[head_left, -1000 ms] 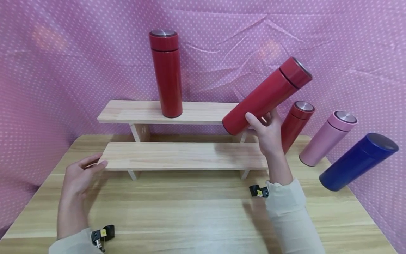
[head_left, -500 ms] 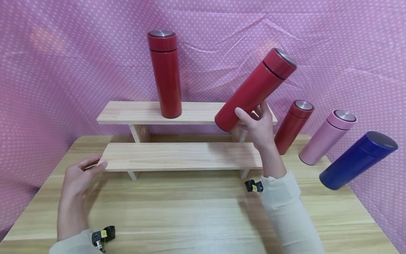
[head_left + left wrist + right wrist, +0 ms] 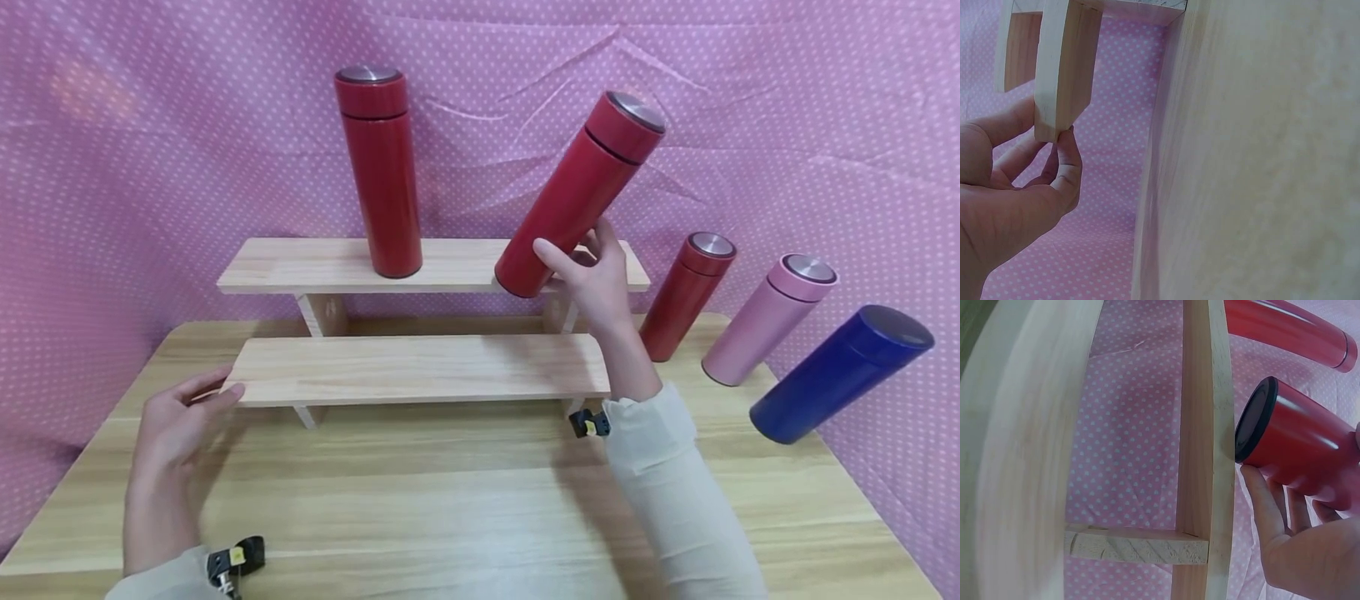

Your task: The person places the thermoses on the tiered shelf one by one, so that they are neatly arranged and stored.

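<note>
My right hand [image 3: 600, 279] grips a red thermos bottle [image 3: 573, 196] near its base, with the thumb on the near side. The bottle leans to the right, its bottom beside the front edge of the upper wooden shelf [image 3: 465, 262]. In the right wrist view its dark base [image 3: 1257, 419] shows close to the board. Another red thermos [image 3: 382, 183] stands upright on the upper shelf, left of the held one. My left hand [image 3: 176, 425] pinches the left end of the lower shelf [image 3: 420, 371]; in the left wrist view thumb and fingers lie on either side of the board's end [image 3: 1054, 119].
To the right of the shelves, a red thermos [image 3: 686, 300], a pink thermos [image 3: 768, 321] and a blue thermos [image 3: 840, 375] stand on the wooden table [image 3: 450, 500]. Behind everything hangs a pink dotted cloth [image 3: 480, 117].
The right hand has moved left and slightly up with the red thermos, which has become more upright. The left hand keeps its hold on the shelf end.
</note>
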### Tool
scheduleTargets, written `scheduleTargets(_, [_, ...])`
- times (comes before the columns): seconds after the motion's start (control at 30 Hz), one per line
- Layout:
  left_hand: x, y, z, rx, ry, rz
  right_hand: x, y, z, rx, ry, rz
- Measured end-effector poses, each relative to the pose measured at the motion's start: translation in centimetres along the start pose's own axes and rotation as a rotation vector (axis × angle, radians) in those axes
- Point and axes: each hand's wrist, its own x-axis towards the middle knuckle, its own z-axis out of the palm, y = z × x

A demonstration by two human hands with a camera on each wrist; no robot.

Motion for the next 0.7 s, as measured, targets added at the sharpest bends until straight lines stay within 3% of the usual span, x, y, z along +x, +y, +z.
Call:
scheduleTargets(0.4, [0.1,0.1,0.1,-0.059,0.007,0.003,1.5,-0.5,1.3,-0.130,-0.001,0.015])
scheduleTargets(0.7, [0.3,0.1,0.1,-0.024,0.006,0.010,3.3,-0.9,2.5,-0.226,-0.007,0.048])
